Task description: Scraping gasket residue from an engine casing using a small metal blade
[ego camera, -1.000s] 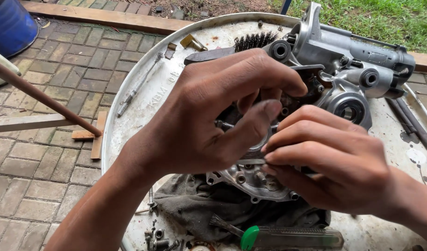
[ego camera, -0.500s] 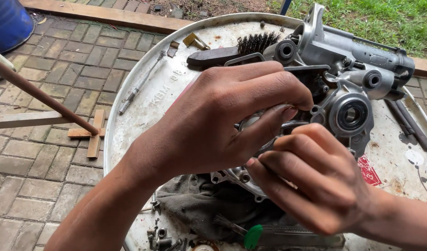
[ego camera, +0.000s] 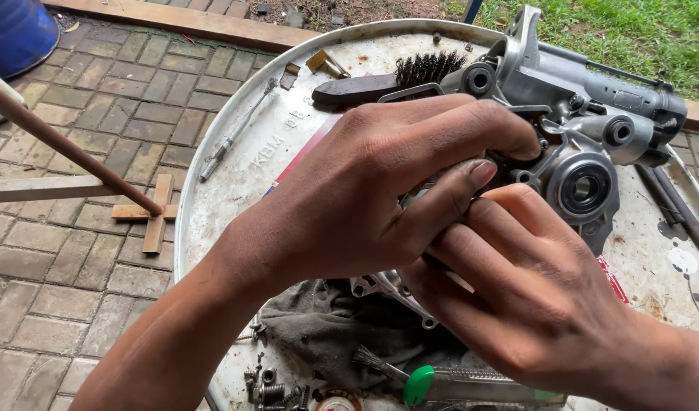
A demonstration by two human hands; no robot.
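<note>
Right hand (ego camera: 539, 304) shifted lower; two hands on one engine casing (ego camera: 585, 129).

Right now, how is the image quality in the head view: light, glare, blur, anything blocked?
Head view: soft, even daylight with faint shadows; no strong glare on the engine case; both the left hand and right hand look sharp, little motion blur; the hands hide what they work on; the brush behind stays in focus.

Left hand (ego camera: 364, 198) and right hand (ego camera: 532, 297) on metal engine casing (ego camera: 585, 137), grip apparently hidden
</note>
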